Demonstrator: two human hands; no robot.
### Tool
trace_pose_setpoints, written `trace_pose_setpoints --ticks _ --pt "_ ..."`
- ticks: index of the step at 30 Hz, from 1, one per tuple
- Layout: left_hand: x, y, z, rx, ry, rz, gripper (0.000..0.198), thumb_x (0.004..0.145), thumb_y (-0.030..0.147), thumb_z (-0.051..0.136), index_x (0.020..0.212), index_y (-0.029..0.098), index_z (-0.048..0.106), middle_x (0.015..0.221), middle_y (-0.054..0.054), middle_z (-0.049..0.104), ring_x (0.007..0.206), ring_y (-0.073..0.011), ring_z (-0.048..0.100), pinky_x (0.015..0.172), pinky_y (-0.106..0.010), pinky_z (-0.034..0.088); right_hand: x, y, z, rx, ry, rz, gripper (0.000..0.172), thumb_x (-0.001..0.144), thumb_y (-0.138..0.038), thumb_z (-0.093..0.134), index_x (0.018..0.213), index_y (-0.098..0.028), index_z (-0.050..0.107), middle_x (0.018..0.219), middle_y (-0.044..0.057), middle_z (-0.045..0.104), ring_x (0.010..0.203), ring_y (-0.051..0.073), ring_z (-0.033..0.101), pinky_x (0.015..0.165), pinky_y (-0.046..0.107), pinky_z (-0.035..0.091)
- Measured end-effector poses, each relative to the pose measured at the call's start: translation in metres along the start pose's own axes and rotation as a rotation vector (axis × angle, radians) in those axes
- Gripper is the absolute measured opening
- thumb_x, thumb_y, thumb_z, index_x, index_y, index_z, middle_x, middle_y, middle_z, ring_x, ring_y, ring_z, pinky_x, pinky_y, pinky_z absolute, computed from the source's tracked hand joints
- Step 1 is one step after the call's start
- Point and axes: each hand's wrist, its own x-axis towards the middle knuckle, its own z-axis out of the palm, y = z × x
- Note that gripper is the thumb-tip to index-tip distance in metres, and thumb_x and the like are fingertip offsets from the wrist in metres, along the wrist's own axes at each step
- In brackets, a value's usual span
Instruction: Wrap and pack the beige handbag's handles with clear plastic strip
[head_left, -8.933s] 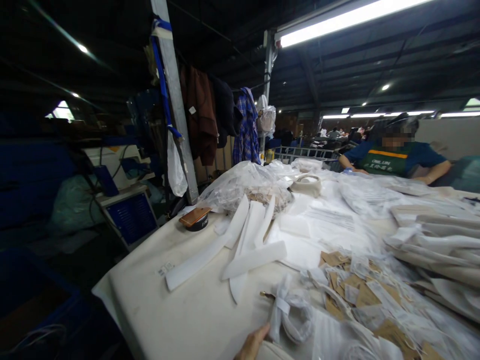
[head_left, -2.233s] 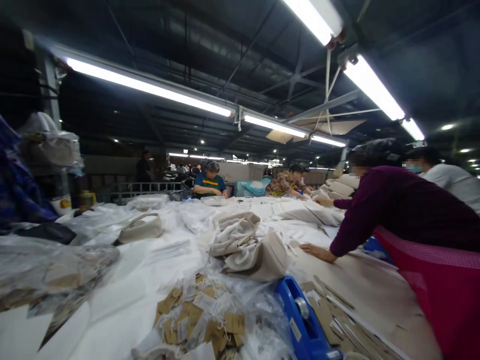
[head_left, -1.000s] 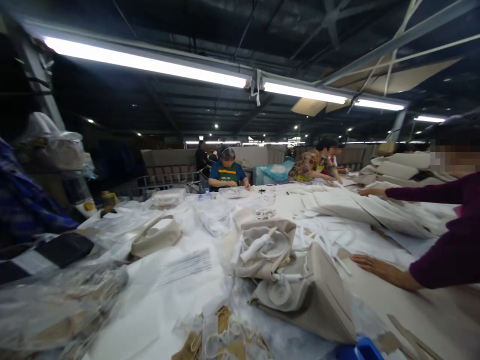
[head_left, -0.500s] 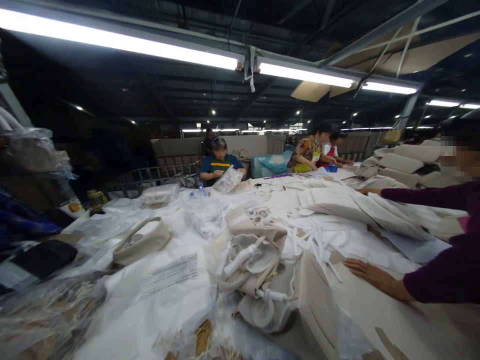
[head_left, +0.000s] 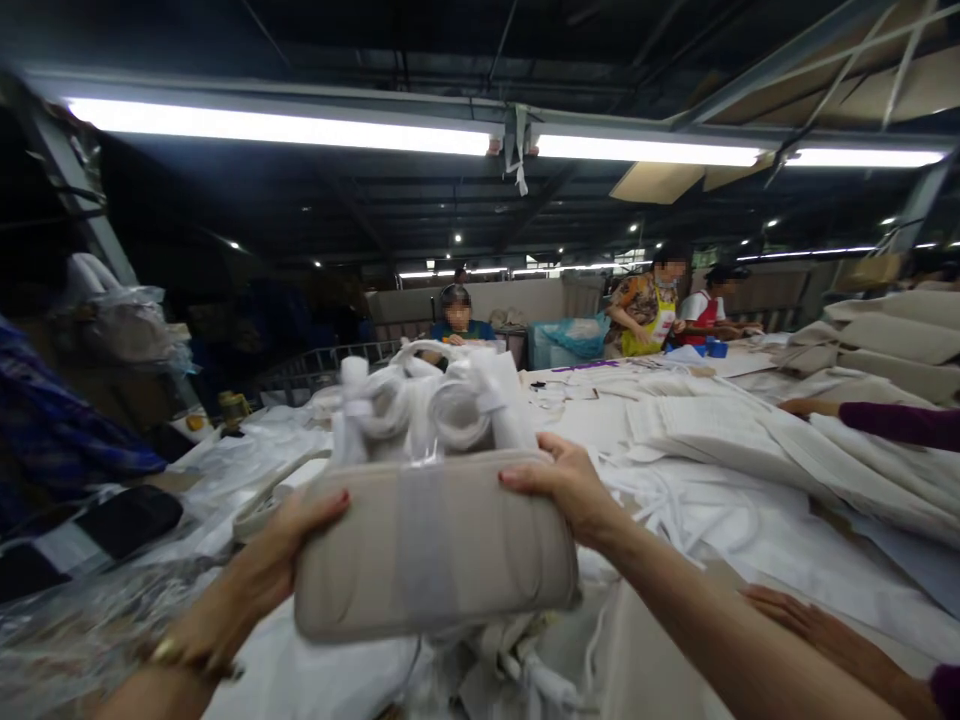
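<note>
Between my two hands, a beige handbag (head_left: 480,545) is raised in front of me. Its smooth, rounded panel faces me with a clear strip down the middle. White-wrapped rolled straps (head_left: 457,410) stick up behind that panel. On the bag's left end, my left hand (head_left: 289,545) grips with the thumb over the edge; its other fingers are hidden behind. My right hand (head_left: 566,485) clasps the upper right corner, thumb on the front. Beneath, partly covered by the raised bag, lie more beige bag parts (head_left: 540,660) with wrapped straps.
Stacked pale sheets (head_left: 697,430) lie to the right, beside a co-worker's hand (head_left: 825,625) resting on the table. Clear plastic wrapping (head_left: 142,600) is heaped at left, near a black item (head_left: 139,520). Other people work along the far side.
My hands have come into view holding the handbag, which now covers the table's middle. The view has turned slightly left, so the co-worker at right shows less.
</note>
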Motion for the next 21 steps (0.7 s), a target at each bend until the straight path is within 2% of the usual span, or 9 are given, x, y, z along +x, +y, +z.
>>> trace_pose_setpoints --ticks 3,5,7,9,12,14,16,18,21 --pt "0.071 0.015 0.031 0.060 -0.127 0.004 0.051 0.055 0.041 0.080 0.095 0.013 0.063 0.082 -0.011 0.069 0.067 -0.0242 0.063 0.061 -0.036 0.054 0.076 -0.005 -0.035 0.049 0.172 -0.016 0.038 0.044 -0.017 0.081 0.076 -0.014 0.060 0.062 0.000 0.065 0.049 0.014 0.057 0.044 0.023 0.047" --pt "0.118 0.014 0.048 0.162 -0.141 0.112 0.055 0.057 0.053 0.075 0.095 0.014 0.063 0.092 -0.012 0.068 0.081 -0.0262 0.063 0.070 -0.036 0.052 0.123 0.004 -0.054 0.068 0.239 -0.022 0.029 0.050 -0.014 0.076 0.075 -0.012 0.061 0.061 0.000 0.065 0.049 0.013 0.057 0.045 0.023 0.048" --pt "0.157 -0.001 0.055 0.298 -0.068 0.226 0.064 0.060 0.063 0.067 0.102 0.016 0.060 0.109 -0.012 0.063 0.101 -0.0278 0.058 0.082 -0.038 0.048 0.167 0.025 -0.067 0.087 0.311 -0.015 0.018 0.058 -0.011 0.071 0.074 -0.011 0.062 0.060 0.000 0.064 0.050 0.013 0.057 0.047 0.023 0.050" --pt "0.184 -0.031 0.051 0.409 0.016 0.249 0.073 0.058 0.067 0.065 0.109 0.015 0.056 0.123 -0.013 0.055 0.113 -0.0296 0.050 0.091 -0.042 0.042 0.205 0.056 -0.080 0.099 0.396 0.005 0.009 0.067 -0.010 0.066 0.076 -0.011 0.062 0.061 0.000 0.064 0.053 0.012 0.058 0.052 0.024 0.052" --pt "0.202 -0.089 0.034 0.477 0.010 0.137 0.079 0.049 0.062 0.073 0.106 0.010 0.057 0.120 -0.017 0.056 0.114 -0.0337 0.049 0.093 -0.044 0.039 0.246 0.114 -0.106 0.066 0.546 0.062 0.006 0.079 -0.009 0.061 0.084 -0.011 0.061 0.069 -0.002 0.064 0.059 0.009 0.060 0.058 0.021 0.053" --pt "0.204 -0.127 0.024 0.491 -0.040 0.058 0.077 0.046 0.060 0.075 0.100 0.008 0.060 0.109 -0.017 0.062 0.107 -0.0341 0.054 0.090 -0.043 0.041 0.257 0.154 -0.127 -0.001 0.625 0.148 0.006 0.085 -0.013 0.059 0.090 -0.011 0.059 0.075 -0.002 0.064 0.061 0.008 0.059 0.058 0.021 0.053" --pt "0.201 -0.157 0.018 0.480 -0.084 0.004 0.072 0.050 0.061 0.072 0.098 0.008 0.062 0.101 -0.015 0.065 0.101 -0.0322 0.057 0.086 -0.041 0.044 0.258 0.184 -0.147 -0.079 0.640 0.266 0.010 0.088 -0.019 0.057 0.094 -0.011 0.059 0.080 0.000 0.063 0.062 0.008 0.060 0.057 0.022 0.053" --pt "0.196 -0.178 0.020 0.457 -0.141 -0.027 0.065 0.056 0.063 0.068 0.095 0.011 0.064 0.100 -0.013 0.066 0.100 -0.0302 0.058 0.085 -0.039 0.044 0.252 0.200 -0.163 -0.151 0.594 0.370 0.013 0.090 -0.023 0.055 0.096 -0.011 0.059 0.083 0.001 0.063 0.065 0.010 0.061 0.059 0.025 0.054" --pt "0.189 -0.188 0.032 0.436 -0.304 -0.076 0.056 0.065 0.064 0.061 0.090 0.014 0.066 0.097 -0.009 0.067 0.098 -0.0287 0.057 0.085 -0.039 0.043 0.233 0.195 -0.178 -0.288 0.533 0.445 0.018 0.087 -0.026 0.059 0.098 -0.013 0.059 0.088 0.007 0.066 0.075 0.015 0.064 0.062 0.027 0.054"
